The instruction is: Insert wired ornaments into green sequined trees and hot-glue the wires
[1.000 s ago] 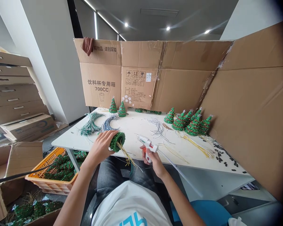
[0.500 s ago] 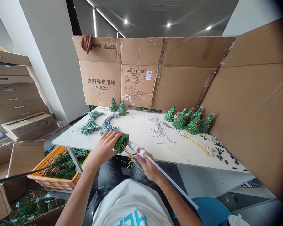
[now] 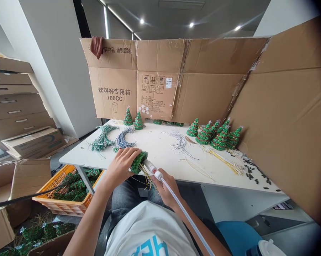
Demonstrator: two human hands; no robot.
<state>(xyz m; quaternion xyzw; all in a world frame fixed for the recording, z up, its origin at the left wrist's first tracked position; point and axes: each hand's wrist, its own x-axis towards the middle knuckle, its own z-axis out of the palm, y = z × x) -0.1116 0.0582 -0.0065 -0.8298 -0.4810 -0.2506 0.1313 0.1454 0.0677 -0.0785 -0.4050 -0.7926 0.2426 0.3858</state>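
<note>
Left hand (image 3: pixel 123 164) grips mini Christmas tree (image 3: pixel 138 163) over table's (image 3: pixel 157 145) near edge, base facing glue gun (image 3: pixel 150 166) grasped in right hand (image 3: pixel 166 189). Gluing looks underway, unfinished; yellow wires (image 3: pixel 147 176) dangle loose. Right-side standing trees (image 3: pixel 219 139) seem done.

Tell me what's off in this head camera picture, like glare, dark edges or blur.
Head view: ceiling spotlights flare into streaks; head view, right edge: the picture falls to black past the cardboard screen, whose smallest print is too blurred to read; head view, centre: the white glue gun is clear enough to make out.
</note>
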